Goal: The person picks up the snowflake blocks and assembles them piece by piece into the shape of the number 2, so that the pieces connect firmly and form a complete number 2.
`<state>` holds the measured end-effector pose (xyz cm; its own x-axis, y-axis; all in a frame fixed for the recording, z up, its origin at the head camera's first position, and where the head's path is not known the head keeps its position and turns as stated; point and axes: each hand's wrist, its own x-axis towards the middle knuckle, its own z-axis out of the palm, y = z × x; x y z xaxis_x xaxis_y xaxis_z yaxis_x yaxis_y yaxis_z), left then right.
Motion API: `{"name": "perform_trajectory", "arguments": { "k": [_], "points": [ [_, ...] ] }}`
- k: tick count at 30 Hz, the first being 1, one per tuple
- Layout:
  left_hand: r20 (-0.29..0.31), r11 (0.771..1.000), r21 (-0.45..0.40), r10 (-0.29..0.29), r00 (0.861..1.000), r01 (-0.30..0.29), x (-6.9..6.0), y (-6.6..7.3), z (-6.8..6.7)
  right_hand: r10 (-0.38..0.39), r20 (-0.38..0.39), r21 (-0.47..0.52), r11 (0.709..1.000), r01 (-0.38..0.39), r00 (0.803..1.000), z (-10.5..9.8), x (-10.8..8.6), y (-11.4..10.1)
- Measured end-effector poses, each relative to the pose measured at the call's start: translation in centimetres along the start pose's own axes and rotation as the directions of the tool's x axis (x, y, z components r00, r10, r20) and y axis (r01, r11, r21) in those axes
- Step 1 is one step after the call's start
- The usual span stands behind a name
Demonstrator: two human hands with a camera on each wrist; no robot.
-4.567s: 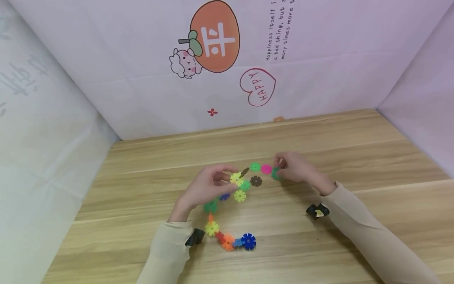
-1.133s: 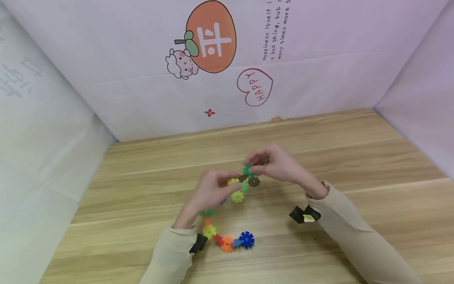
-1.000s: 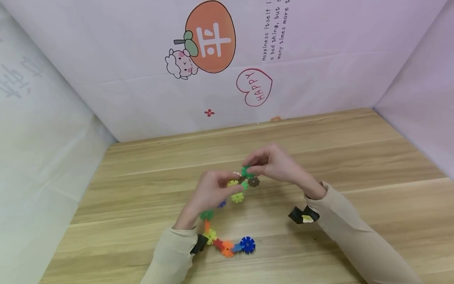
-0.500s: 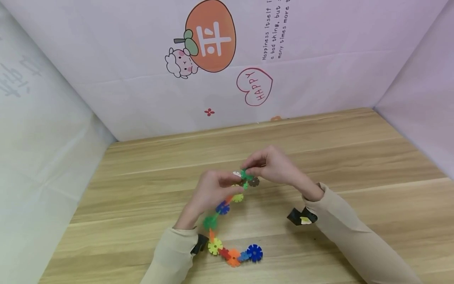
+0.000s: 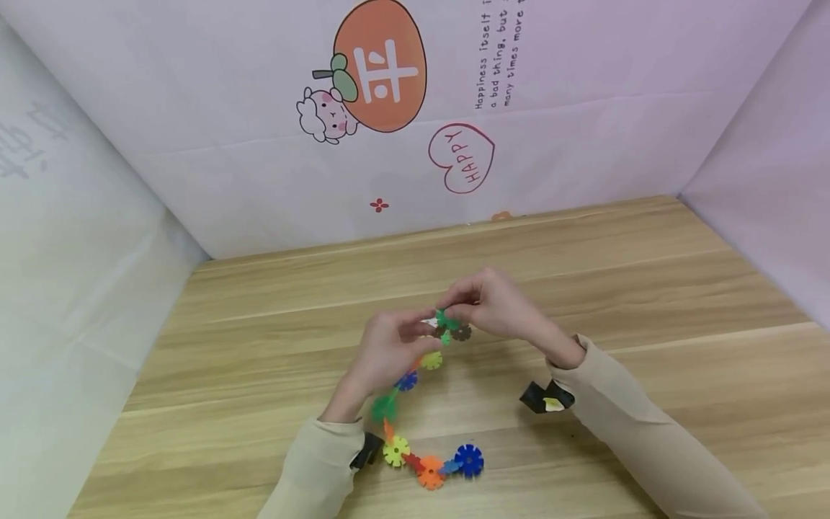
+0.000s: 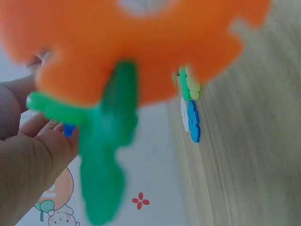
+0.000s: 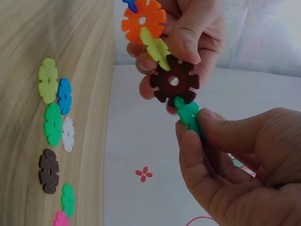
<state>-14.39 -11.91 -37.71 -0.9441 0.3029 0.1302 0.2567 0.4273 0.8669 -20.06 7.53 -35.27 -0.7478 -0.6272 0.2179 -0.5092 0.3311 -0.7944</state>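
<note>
My left hand (image 5: 389,349) grips the upper end of a chain of notched plastic snowflake discs. In the right wrist view its thumb lies by the yellow disc (image 7: 156,48) and the brown disc (image 7: 162,84), below an orange disc (image 7: 154,18). My right hand (image 5: 496,306) pinches a green disc (image 7: 188,114) between thumb and fingers, edge against the brown disc's lower rim. How deep the slots engage, I cannot tell. The chain hangs down past my left wrist to a dark blue disc (image 5: 468,460). A blurred orange disc (image 6: 188,42) fills the top of the left wrist view.
Loose discs lie on the wooden table (image 5: 616,288) beyond the hands: yellow (image 7: 47,81), blue (image 7: 65,96), green (image 7: 53,124), white (image 7: 68,133), brown (image 7: 49,171) and pink (image 7: 61,219) ones. Printed white cloth (image 5: 259,180) walls off the back and both sides.
My right hand has taken the green disc from the right of the loose discs and brought it left to the brown disc held by my left hand. The hanging chain has swung slightly rightward.
</note>
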Motion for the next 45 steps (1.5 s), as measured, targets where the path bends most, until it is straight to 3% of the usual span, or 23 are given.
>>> {"name": "perform_trajectory", "arguments": {
  "k": [7, 13, 19, 25, 30, 33, 36, 40, 45],
  "points": [
    [0.001, 0.999, -0.049, 0.020, 1.000, -0.019, -0.1, 0.0, 0.4, 0.018, 0.027, 0.023, 1.000, -0.018, 0.999, -0.3, 0.0, 0.0],
    [-0.007, 0.998, -0.055, -0.013, 1.000, 0.012, -0.2, 0.4, 0.5, 0.051, 0.034, 0.063, 0.997, -0.053, 0.998, -0.4, -0.1, 0.0],
    [0.008, 0.996, -0.065, -0.059, 0.998, 0.059, -0.1, 0.7, 0.2, 0.047, 0.047, 0.027, 0.998, -0.048, 0.998, -0.5, -0.2, 0.0],
    [0.032, 0.999, -0.026, -0.024, 0.999, 0.025, -0.1, 0.4, 0.3, 0.028, 0.150, -0.061, 0.998, -0.019, 0.988, -0.4, -0.2, 0.1],
    [0.023, 1.000, -0.006, 0.001, 1.000, -0.001, -0.1, 0.3, 0.6, 0.099, 0.184, 0.024, 0.994, -0.105, 0.978, 0.0, -0.2, 0.1],
    [0.086, 0.999, 0.034, -0.015, 0.996, 0.012, -0.1, 0.1, 0.1, 0.153, 0.167, 0.107, 0.979, -0.172, 0.974, 0.0, -0.3, 0.2],
    [0.222, 0.995, 0.093, -0.055, 0.973, 0.035, -0.3, -0.5, -0.9, 0.199, 0.154, 0.156, 0.962, -0.223, 0.968, -0.1, -0.3, 0.2],
    [0.364, 0.987, 0.139, -0.122, 0.923, 0.075, -0.6, -1.0, -2.6, 0.248, 0.132, 0.186, 0.945, -0.270, 0.960, -0.5, -0.3, 0.2],
    [0.392, 0.961, 0.209, -0.251, 0.885, 0.179, -0.8, -0.9, -3.8, 0.268, 0.066, 0.195, 0.941, -0.275, 0.961, -1.4, -0.4, 0.4]
  ]
}}
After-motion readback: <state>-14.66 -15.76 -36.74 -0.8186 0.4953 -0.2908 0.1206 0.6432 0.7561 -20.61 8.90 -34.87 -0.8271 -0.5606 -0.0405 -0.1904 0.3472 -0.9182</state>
